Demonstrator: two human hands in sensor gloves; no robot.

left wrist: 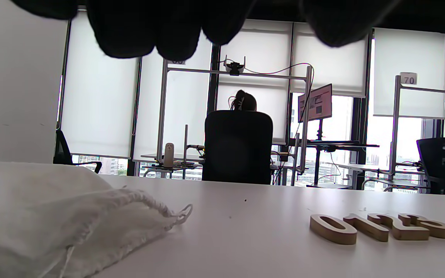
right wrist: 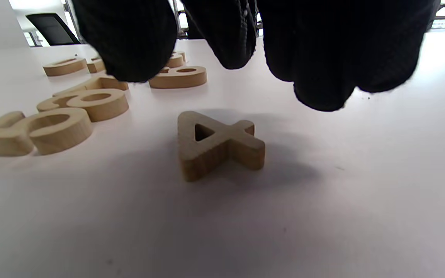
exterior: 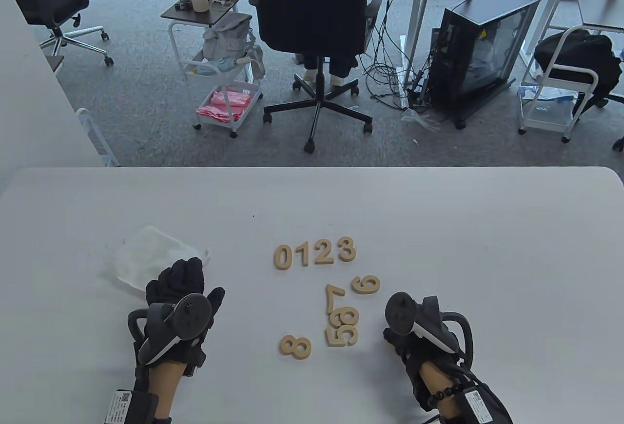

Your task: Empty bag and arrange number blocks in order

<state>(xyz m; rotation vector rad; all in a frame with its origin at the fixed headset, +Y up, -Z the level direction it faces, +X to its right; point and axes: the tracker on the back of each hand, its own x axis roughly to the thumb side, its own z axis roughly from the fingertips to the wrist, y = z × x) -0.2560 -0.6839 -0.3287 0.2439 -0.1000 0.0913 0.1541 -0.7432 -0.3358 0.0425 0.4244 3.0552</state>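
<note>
L to R. Bag [exterior: 153, 253] lies flat and slack at far left of the table [exterior: 487, 229], drawstring mouth pointing right in the L wrist view; it looks emptied. L hand [exterior: 183, 297] rests on the bag's near-right edge; whether the fingers pinch the cloth or just lie on it, can't tell.

Centre: row 0123 [exterior: 316, 252] already set in order, blocks touching or nearly so. Nearer, loose blocks: 7 [exterior: 334, 297], then 5 [exterior: 341, 337] and a 9 or 6 [exterior: 347, 318] bunched together, 6 [exterior: 366, 285] to the right, 8 [exterior: 295, 347] nearest and apart from the rest.

Key relation: the 4 [right wrist: 216, 143] is the next block due, and it lies flat on the table right under the R hand [exterior: 419, 331], hidden from the table view by that hand. In the R wrist view the gloved fingertips [right wrist: 319, 73] hang spread above and just beyond it, not touching, holding nothing. R hand is much the nearer; L is well apart.

Judgement: the hand needs to drop a little and draw the fingers in around the 4, then carry it far-left to the open spot just right of the 3 [exterior: 347, 248].
</note>
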